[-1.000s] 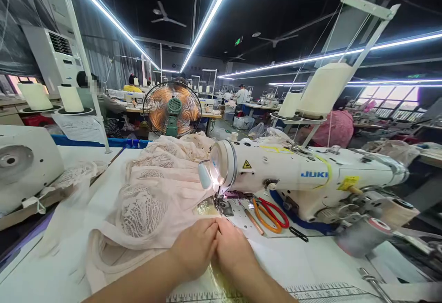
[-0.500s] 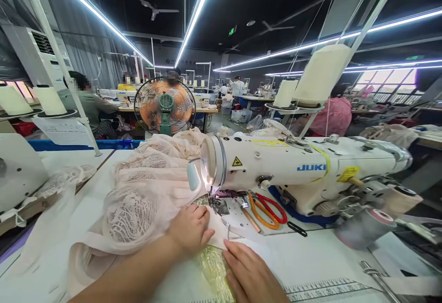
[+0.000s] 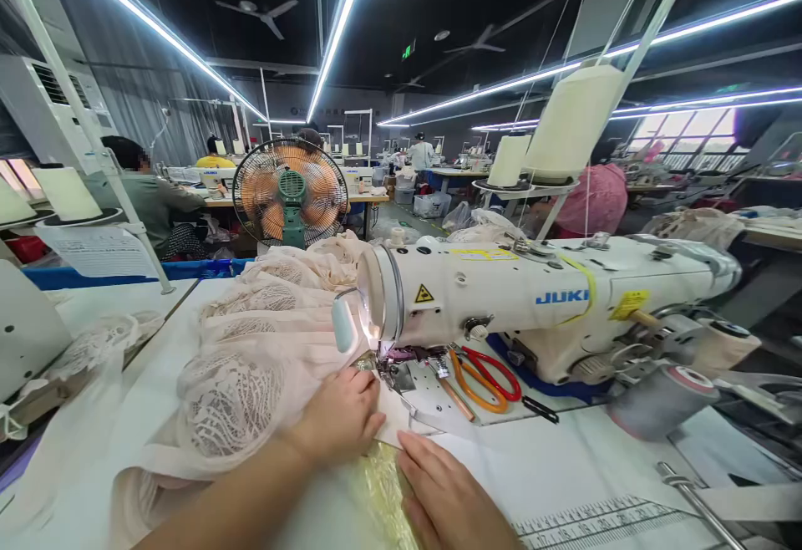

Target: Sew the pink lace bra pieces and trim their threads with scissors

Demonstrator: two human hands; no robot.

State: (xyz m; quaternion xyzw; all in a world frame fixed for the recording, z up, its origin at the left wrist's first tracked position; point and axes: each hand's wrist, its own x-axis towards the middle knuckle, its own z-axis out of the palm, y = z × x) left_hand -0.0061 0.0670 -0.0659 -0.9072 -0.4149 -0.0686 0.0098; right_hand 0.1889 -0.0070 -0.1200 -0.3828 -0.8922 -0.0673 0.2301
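Note:
A white sewing machine [image 3: 451,295] stands in front of me, its needle end lit. A piece of pale pink fabric [image 3: 392,416] lies at the needle area. My left hand [image 3: 342,416] presses on it with bent fingers close to the needle, thumb toward the right. Fingers stretched and lying flat, my right hand [image 3: 454,491] touches the fabric's near edge. Shiny yellowish tape [image 3: 382,491] shows on the table between both hands. A heap of pale lace garments [image 3: 231,399] spreads left of and behind the left hand.
Orange-and-red-handled cutters [image 3: 482,379] and a small black tool [image 3: 540,410] lie right of the needle. A grey thread cone [image 3: 661,399] stands farther right. A printed ruler [image 3: 595,521] runs along the near edge. Beyond are a large fan [image 3: 291,190] and seated people.
The whole view has shifted slightly left and up. Both hands keep nearly the same place on the fabric, and the right hand sits slightly more to the left.

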